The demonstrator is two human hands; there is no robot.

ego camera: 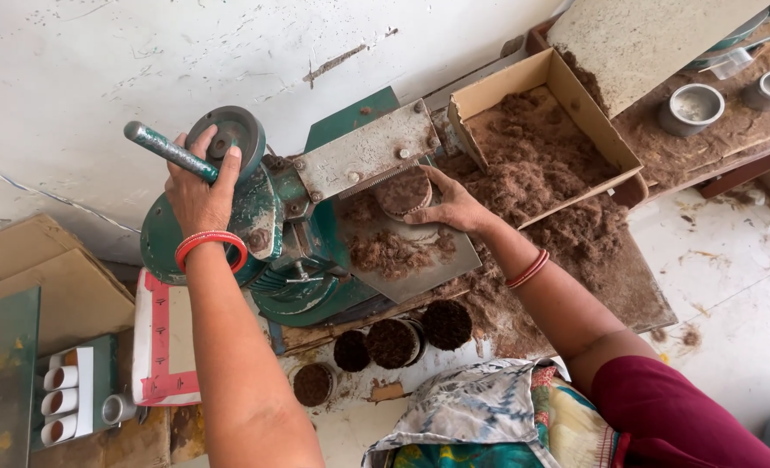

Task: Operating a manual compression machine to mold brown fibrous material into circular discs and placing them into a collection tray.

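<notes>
Brown fibre puck (404,192) under right hand (451,206) fingers (427,218)

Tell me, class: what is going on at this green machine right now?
A person works a green hand press set against a white wall. The left hand grips its lever handle, and the right hand holds a round cup packed with brown fibre under the metal plate. Loose fibre fills the cardboard box beside it. Several filled cups lie below the press, and two metal cups stand farther off.
</notes>
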